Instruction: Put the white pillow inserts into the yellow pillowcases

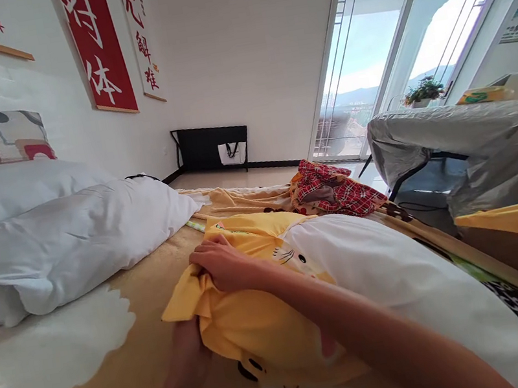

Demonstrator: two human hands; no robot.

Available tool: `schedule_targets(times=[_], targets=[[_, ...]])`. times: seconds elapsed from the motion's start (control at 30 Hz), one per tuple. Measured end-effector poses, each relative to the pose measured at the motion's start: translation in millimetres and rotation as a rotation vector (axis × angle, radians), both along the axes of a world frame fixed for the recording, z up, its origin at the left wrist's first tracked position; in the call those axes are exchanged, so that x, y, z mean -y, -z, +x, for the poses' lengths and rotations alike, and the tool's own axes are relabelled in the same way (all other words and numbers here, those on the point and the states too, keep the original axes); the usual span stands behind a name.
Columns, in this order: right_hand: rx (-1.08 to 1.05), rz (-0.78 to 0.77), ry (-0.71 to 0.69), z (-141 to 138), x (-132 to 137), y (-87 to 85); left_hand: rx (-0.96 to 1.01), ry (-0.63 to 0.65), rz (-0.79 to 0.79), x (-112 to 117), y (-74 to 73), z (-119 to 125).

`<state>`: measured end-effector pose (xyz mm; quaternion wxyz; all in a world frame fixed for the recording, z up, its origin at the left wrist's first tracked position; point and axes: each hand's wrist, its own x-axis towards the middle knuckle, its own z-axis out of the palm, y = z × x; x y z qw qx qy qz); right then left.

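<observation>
A white pillow lies across the bed in front of me, partly inside a yellow cartoon-print pillowcase. My right hand rests on top of it with fingers curled, gripping the yellow fabric near its open edge. My left hand is lower, at the pillowcase's near-left corner; its fingers are tucked under the cloth and mostly hidden.
A white duvet is bunched at the left on the tan printed bedsheet. A red plaid garment lies at the bed's far end. A grey-covered table stands right, by the glass doors.
</observation>
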<state>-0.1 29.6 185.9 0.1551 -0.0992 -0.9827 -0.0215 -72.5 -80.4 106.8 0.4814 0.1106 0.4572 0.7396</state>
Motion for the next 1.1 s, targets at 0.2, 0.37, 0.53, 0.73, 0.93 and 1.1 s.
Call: schedule_targets(times=[0.2, 0.37, 0.53, 0.73, 0.93, 1.1], targets=[[-0.269, 0.168, 0.245, 39.3, 34.1, 3.0, 0.01, 0.028, 0.126, -8.6, 2.6, -9.9], [-0.017, 0.242, 0.19, 75.3, 71.8, 54.1, 0.112, -0.037, 0.12, -10.8, 7.0, -5.1], [0.005, 0.355, 0.231, 81.6, 81.7, 83.1, 0.101, -0.024, 0.156, -13.7, -8.6, 3.9], [-0.028, 0.405, 0.131, 93.7, 101.3, 97.6, 0.176, 0.016, 0.106, -9.4, -8.3, 3.9], [0.246, -0.483, -0.001, 109.8, 62.4, 38.9, 0.122, 0.035, 0.158, -5.9, 14.5, 11.6], [-0.242, -0.749, 0.291, 84.9, 24.0, -4.6, 0.062, 0.037, 0.115, -7.1, 13.1, 11.9]])
